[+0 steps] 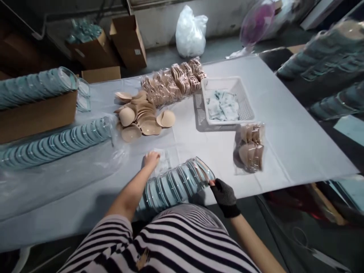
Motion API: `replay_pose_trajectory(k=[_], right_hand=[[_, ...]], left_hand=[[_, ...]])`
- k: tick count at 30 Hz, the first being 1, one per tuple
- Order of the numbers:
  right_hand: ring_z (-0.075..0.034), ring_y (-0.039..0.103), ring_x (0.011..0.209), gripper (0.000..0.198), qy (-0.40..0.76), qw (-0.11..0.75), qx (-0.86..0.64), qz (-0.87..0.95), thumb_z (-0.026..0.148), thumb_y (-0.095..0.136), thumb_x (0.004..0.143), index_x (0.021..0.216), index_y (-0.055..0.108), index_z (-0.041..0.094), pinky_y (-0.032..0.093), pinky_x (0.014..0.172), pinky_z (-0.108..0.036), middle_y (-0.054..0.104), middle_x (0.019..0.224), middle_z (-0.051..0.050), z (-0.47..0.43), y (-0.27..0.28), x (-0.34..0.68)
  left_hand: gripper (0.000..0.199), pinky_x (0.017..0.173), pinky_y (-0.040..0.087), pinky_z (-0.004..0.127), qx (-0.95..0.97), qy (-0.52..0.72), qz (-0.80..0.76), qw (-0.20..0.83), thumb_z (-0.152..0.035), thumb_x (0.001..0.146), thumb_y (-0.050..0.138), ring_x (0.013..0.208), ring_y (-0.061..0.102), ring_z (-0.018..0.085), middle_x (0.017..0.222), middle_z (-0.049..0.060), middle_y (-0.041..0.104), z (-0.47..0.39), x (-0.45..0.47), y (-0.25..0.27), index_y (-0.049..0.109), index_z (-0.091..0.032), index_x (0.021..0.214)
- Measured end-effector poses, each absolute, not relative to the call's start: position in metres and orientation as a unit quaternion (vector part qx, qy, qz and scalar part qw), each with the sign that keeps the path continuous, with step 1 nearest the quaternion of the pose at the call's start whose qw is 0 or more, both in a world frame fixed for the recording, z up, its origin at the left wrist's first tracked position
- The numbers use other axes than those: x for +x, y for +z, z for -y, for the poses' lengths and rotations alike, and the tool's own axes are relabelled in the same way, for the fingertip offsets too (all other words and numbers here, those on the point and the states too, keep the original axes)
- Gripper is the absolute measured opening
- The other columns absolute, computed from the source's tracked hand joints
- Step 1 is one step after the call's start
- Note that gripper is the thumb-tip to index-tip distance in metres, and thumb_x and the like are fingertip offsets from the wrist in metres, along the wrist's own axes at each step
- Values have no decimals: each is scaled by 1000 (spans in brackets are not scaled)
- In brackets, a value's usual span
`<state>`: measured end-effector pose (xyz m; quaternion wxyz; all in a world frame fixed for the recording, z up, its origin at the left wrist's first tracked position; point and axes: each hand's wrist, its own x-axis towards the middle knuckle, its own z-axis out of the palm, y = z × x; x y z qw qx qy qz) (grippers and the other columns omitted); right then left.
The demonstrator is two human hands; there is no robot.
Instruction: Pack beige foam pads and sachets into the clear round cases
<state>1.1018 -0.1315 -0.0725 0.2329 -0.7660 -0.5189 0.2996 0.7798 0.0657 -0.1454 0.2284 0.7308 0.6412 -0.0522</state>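
A row of nested clear plastic packs with pale teal inserts (173,185) lies along the near table edge, against my body. My right hand (224,194), in a dark fingerless glove, pinches the rim of the end pack. Tan material shows inside that pack. Beyond the row, my bare left hand (152,159) has its fingers curled at the edge of a clear printed plastic bag (164,162). Past it lies a loose pile of beige moulded cups (146,115). A clear bag of stacked beige cups (251,148) sits to the right.
A white plastic basket (250,113) holds printed packets. Bagged beige cups (173,81) line the far side. More teal packs (57,140) and a carton (40,113) occupy the left. Cardboard boxes (127,41), a white plastic sack (191,34) and a pink fan (258,22) stand beyond the table.
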Motion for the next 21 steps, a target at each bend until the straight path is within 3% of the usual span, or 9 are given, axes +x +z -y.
replay_pose_trajectory(k=[4, 6, 9, 11, 13, 16, 19, 21], right_hand=[[-18, 64, 70, 39, 338, 333, -717, 511, 53, 47, 91, 76, 65, 21, 46, 65, -26, 70, 73, -4, 76, -51, 1078], [-18, 65, 73, 38, 346, 338, -696, 531, 52, 49, 90, 77, 65, 21, 47, 68, -26, 71, 75, -4, 56, -46, 1068], [-17, 64, 74, 37, 364, 319, -676, 556, 50, 48, 91, 76, 65, 21, 48, 72, -27, 70, 76, -4, 48, -46, 1058], [-18, 64, 74, 36, 384, 305, -670, 557, 49, 49, 90, 73, 64, 20, 48, 73, -29, 69, 73, -4, 51, -47, 1055], [-18, 65, 73, 35, 436, 306, -663, 526, 49, 51, 88, 75, 64, 20, 50, 71, -30, 69, 74, -5, 54, -49, 1053], [-19, 67, 76, 37, 577, 346, -623, 400, 51, 54, 86, 100, 65, 19, 54, 66, -31, 72, 93, -9, 50, -49, 1045], [-20, 67, 86, 45, 670, 377, -557, 315, 50, 56, 85, 119, 60, 20, 56, 69, -32, 69, 111, -12, 38, -42, 1036], [-19, 65, 84, 41, 694, 367, -522, 333, 47, 63, 80, 111, 63, 20, 54, 70, -29, 70, 105, -9, 29, -34, 1029]], left_hand=[[31, 99, 43, 32, 756, -39, -600, 259, -25, 89, 55, 118, 54, 21, 129, 10, 58, -51, 791, -153, 63, -21, 118], [42, 94, 46, 29, 778, -48, -554, 292, -28, 82, 65, 112, 58, 19, 125, 7, 61, -45, 797, -155, 60, -22, 124], [27, 78, 50, 27, 797, -86, -499, 328, -24, 69, 75, 89, 65, 20, 92, 3, 69, -39, 801, -152, 69, -21, 95], [9, 74, 50, 28, 802, -88, -494, 324, -21, 70, 72, 82, 65, 21, 83, 4, 69, -38, 803, -142, 69, -19, 79], [8, 77, 50, 29, 807, -65, -499, 307, -20, 79, 62, 88, 66, 21, 95, 7, 70, -37, 803, -125, 70, -19, 82], [28, 87, 49, 31, 831, 25, -480, 279, -16, 87, 46, 103, 64, 19, 122, 8, 65, -28, 800, -89, 71, -23, 98], [29, 88, 52, 31, 859, 163, -394, 283, -21, 88, 45, 101, 66, 18, 118, 7, 68, -6, 795, -59, 72, -25, 98], [26, 84, 54, 32, 855, 223, -360, 301, -25, 88, 47, 94, 67, 18, 108, 6, 71, 11, 791, -48, 73, -26, 93]])
